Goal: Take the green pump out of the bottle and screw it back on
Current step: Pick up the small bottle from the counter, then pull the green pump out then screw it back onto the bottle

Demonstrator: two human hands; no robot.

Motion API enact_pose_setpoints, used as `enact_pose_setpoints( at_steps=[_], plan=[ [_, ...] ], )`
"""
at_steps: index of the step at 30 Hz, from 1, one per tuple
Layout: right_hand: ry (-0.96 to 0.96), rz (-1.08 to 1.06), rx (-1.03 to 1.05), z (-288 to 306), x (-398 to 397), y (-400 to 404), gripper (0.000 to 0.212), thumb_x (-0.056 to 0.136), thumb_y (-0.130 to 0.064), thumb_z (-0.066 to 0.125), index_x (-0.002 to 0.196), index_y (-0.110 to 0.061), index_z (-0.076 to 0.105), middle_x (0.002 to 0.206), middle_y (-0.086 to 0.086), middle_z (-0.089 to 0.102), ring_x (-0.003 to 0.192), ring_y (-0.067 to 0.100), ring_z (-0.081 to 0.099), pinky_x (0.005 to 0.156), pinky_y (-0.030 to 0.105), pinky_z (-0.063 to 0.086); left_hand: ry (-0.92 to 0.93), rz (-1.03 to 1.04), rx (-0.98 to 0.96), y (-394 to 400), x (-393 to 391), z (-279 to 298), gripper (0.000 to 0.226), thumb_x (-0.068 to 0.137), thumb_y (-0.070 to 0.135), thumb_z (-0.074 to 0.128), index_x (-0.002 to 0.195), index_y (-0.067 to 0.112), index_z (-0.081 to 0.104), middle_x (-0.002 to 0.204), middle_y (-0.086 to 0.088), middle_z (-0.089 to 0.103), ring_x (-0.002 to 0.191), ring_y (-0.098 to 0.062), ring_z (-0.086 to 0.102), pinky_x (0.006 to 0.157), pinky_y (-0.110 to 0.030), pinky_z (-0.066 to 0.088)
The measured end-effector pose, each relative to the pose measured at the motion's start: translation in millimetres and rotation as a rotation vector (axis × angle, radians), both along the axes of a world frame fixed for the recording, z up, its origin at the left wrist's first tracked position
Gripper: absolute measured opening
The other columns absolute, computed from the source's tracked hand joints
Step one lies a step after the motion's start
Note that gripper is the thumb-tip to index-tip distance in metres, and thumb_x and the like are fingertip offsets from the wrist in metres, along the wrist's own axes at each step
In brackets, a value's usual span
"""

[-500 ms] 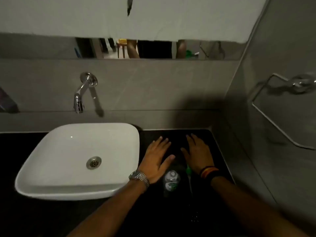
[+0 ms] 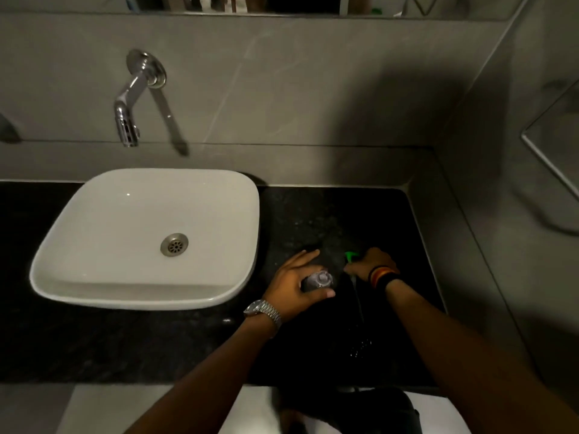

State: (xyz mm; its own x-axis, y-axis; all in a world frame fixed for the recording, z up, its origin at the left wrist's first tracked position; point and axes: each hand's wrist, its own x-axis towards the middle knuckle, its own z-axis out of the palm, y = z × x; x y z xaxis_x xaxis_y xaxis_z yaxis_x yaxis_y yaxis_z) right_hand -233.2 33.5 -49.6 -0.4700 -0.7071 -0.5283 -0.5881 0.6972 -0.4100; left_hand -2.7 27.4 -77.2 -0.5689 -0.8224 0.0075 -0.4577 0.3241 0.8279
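A small clear bottle (image 2: 319, 280) stands on the black counter (image 2: 316, 214), seen from above with its neck showing. My left hand (image 2: 294, 285) is wrapped around the bottle, with the thumb in front of it. My right hand (image 2: 372, 266) is closed on the green pump (image 2: 350, 256), whose green head pokes out past the fingers. The pump's thin tube (image 2: 358, 300) trails back toward me beside the bottle. The pump is apart from the bottle's neck, just to its right.
A white basin (image 2: 94, 233) sits on the counter to the left, with a chrome tap (image 2: 128, 114) on the wall above it. Grey tiled walls close the back and right side. A metal towel rail (image 2: 545, 158) hangs on the right wall.
Both hands lay flat and open on the counter behind the bottle. Now the left hand grips the bottle and the right hand holds the pump. The view has tilted downward.
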Motion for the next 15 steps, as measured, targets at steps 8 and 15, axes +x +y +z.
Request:
enact_pose_setpoints(
  at_steps=[8,15],
  plan=[
    [-0.356,-0.233,-0.662,77.6,12.4,23.8,0.018,0.08,-0.038,0.072,0.08,-0.02,0.071,0.076,0.001,0.071,0.076,0.021,0.067,0.067,0.038,0.054,0.011,0.007,0.087,-3.2,2.6,2.4,0.059,0.069,0.065,0.08,0.121,0.037,0.071,0.159,0.021,0.035,0.151,-0.005,0.019,0.125,-0.039,0.02],
    [-0.402,-0.089,-1.059,117.3,62.3,57.0,0.016,0.085,-0.031,0.068,0.096,-0.041,0.061,0.114,0.002,0.062,0.099,0.012,0.066,0.082,0.022,0.056,0.012,-0.006,0.105,-0.6,4.0,10.0,0.049,0.071,0.057,0.083,0.117,0.042,0.073,0.162,0.018,0.031,0.153,-0.006,0.013,0.124,-0.055,0.015]
  ],
)
